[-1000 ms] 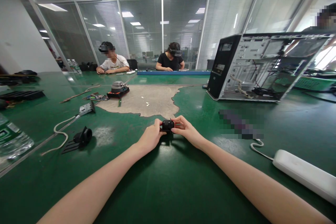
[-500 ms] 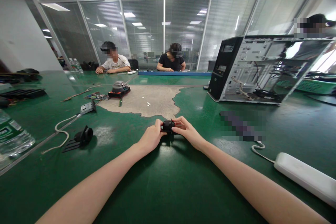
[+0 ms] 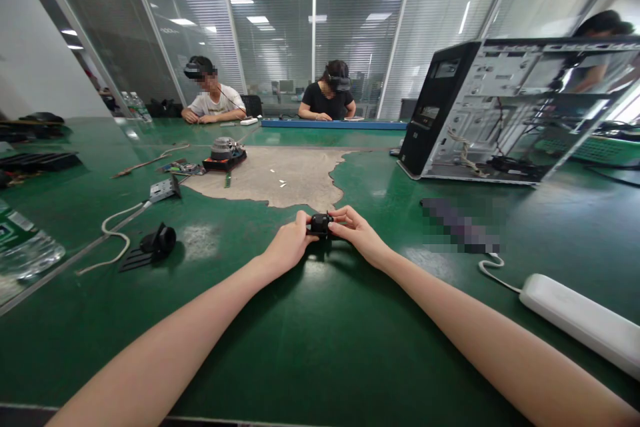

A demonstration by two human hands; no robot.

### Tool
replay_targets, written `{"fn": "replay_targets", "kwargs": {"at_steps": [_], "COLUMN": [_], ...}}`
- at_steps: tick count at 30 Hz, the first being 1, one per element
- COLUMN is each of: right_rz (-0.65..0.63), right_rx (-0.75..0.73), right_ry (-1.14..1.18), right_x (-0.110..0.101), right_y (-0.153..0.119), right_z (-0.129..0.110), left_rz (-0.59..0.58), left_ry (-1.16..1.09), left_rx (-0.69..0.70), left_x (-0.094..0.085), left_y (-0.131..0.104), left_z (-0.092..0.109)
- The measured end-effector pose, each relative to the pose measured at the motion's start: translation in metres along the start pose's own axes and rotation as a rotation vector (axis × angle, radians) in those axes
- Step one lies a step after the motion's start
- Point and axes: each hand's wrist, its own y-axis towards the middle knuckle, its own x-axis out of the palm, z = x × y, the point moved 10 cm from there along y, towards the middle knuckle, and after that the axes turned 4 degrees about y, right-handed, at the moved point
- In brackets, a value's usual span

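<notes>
A small black rounded part [image 3: 320,223], roughly cylindrical, is held just above the green tabletop in the middle of the view. My left hand [image 3: 289,240] is closed on its left side, thumb and fingers pinching it. From the other side, the fingertips of my right hand [image 3: 361,235] grip its right end. Its exact kind is too small to make out. To the left of my hands lies a black plastic piece [image 3: 159,241] with a round ring and flat prongs.
An open computer case [image 3: 440,103] stands at the right. A white power strip [image 3: 575,317] and a blurred dark slab [image 3: 457,223] lie before it. At left are a water bottle [image 3: 30,250], a cabled metal bracket [image 3: 163,190] and a heatsink fan [image 3: 225,152]. Two people [image 3: 327,97] sit opposite.
The view has tilted down slightly, so the scene sits higher and the table's near edge shows. Both hands keep their grip on the black part, with little visible movement.
</notes>
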Motion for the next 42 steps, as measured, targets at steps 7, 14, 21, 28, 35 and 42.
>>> {"fn": "replay_targets", "kwargs": {"at_steps": [7,14,21,28,35,42], "right_rz": [0.025,-0.018,0.017,-0.028,0.019,-0.011], "right_rx": [0.023,0.000,0.014,-0.013,0.024,-0.028], "right_ry": [-0.057,-0.006,-0.068,0.012,-0.041,0.038], "right_x": [-0.004,0.001,-0.002,0.003,-0.004,0.001], "right_y": [0.002,0.000,0.001,0.000,0.002,-0.001], "right_z": [0.005,-0.001,0.003,-0.001,0.006,-0.004], "left_rz": [0.002,0.004,0.006,0.005,0.001,0.004], "left_ry": [-0.007,-0.007,-0.016,-0.026,-0.041,-0.035], "left_rx": [-0.015,-0.002,-0.012,-0.008,-0.009,-0.004], "left_x": [-0.001,0.001,0.000,0.000,0.001,0.000], "left_y": [0.001,0.001,0.001,0.000,0.001,0.001], "left_z": [0.000,-0.001,-0.003,-0.002,-0.002,-0.001]}}
